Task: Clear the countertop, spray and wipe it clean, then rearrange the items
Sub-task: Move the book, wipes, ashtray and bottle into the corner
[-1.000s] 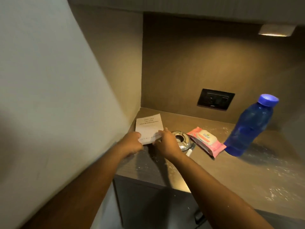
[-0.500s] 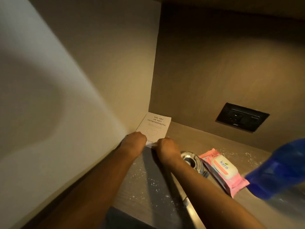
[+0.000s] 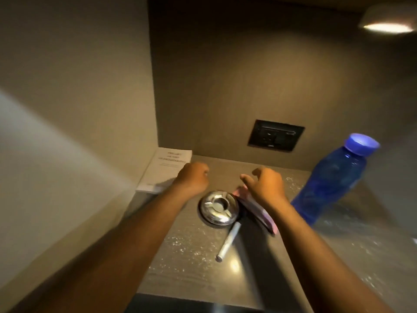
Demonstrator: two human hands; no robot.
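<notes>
A white book (image 3: 163, 170) lies flat in the back left corner of the brown countertop (image 3: 189, 256). My left hand (image 3: 193, 178) hovers just right of the book, fingers curled, holding nothing. My right hand (image 3: 265, 185) hangs with fingers loosely apart over a pink wipes pack (image 3: 259, 211), which it partly hides. Between my forearms sits a round metal ashtray (image 3: 218, 207), and a white pen (image 3: 229, 241) lies in front of it. A blue bottle (image 3: 331, 179) with a blue cap stands at the right.
A black wall socket (image 3: 275, 138) is set in the back wall. A side wall closes the nook on the left. A lamp (image 3: 387, 28) glows under the shelf at top right. White specks are scattered over the countertop. Its front edge runs below my forearms.
Both hands have let go of the book, which now lies in the corner. They have moved right, the right one over the wipes pack. The camera has swung right.
</notes>
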